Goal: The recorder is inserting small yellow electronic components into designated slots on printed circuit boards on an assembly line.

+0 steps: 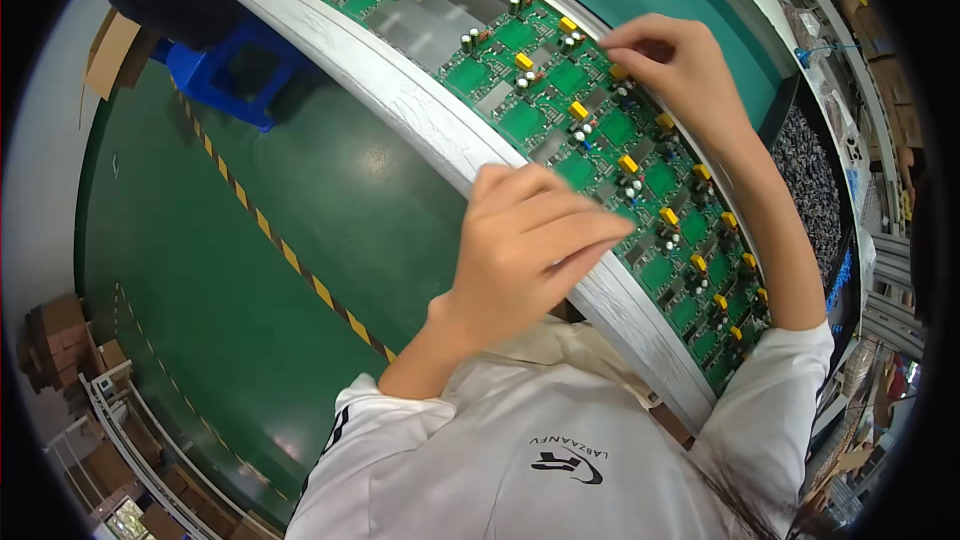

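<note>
circuit board [600, 130]: glossy green laminate, with shiny metal capacitor cans and yellow plastic blocks
conveyor rail [420, 110]: pale, scuffed, matt
floor [300, 230]: smooth green paint, slight sheen
stool [225, 70], far left: blue moulded plastic
sleeve [780, 400]: white matt cloth
boxes [60, 340], near left: brown cardboard

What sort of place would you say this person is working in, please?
Most likely an electronics assembly line. Both hands, left hand and right hand, work on green circuit boards along a conveyor rail, beside a bin of small dark parts.
</note>
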Available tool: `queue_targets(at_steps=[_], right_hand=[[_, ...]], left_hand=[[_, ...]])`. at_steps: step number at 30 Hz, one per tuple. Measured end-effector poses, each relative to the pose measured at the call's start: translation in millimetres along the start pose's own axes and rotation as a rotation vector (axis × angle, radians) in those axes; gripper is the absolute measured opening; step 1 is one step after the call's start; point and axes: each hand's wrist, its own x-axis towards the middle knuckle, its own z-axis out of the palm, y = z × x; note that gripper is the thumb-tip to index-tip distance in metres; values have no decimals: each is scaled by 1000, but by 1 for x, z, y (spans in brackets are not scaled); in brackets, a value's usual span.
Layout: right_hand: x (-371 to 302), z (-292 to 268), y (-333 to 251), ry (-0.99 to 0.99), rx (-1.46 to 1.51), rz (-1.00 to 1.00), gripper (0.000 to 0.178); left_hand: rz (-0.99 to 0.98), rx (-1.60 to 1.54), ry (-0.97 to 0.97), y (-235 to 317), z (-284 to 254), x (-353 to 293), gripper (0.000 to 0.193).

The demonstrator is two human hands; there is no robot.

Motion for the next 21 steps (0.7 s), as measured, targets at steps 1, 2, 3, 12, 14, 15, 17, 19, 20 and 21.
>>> queue_targets(at_steps=[1, 2, 3, 12, 14, 15, 17, 19, 20, 21], right_hand=[[7, 9, 0, 18, 34, -13, 14], [10, 14, 0, 18, 36, -5, 14], [13, 19, -4, 32, 17, -32, 14], [12, 27, -10, 55, -160, -97, 11], [12, 27, -11, 54, -199, -106, 10], [12, 27, -11, 53, -205, -110, 10], [12, 26, -11, 51, -217, -121, 11], [12, 26, -15, 43, -219, -83, 11], [12, 27, -17, 38, -221, -46, 11], [12, 27, -18, 33, -222, -9, 11]], left_hand=[[-6, 0, -5, -2, -6, -5, 23], [-43, 19, -7, -4, -11, -9, 24], [-83, 45, -5, -5, -14, -12, 24], [-80, 65, 33, -13, -6, -14, 26], [-81, 55, 38, -14, -5, -15, 26], [-82, 50, 40, -14, -4, -15, 26], [-83, 47, 43, -15, -5, -15, 26], [-84, 42, 52, -16, -4, -16, 27], [-86, 41, 53, -16, -4, -16, 27], [-86, 43, 47, -16, -5, -16, 27]])
